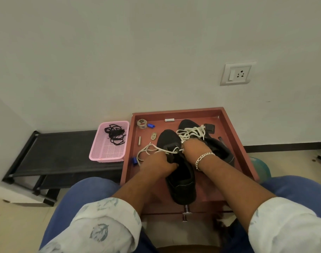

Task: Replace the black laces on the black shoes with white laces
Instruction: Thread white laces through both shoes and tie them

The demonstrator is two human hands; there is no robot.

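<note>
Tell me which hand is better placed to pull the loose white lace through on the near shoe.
Probably the left hand: the loose white lace trails out on its side, while the right hand sits over the near shoe eyelets.

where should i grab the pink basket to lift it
Take the pink basket by its near short rim, reaching with the left hand from the person's side. The rim is raised and flared, that end is bare, and the black laces lie piled at the far end.
</note>
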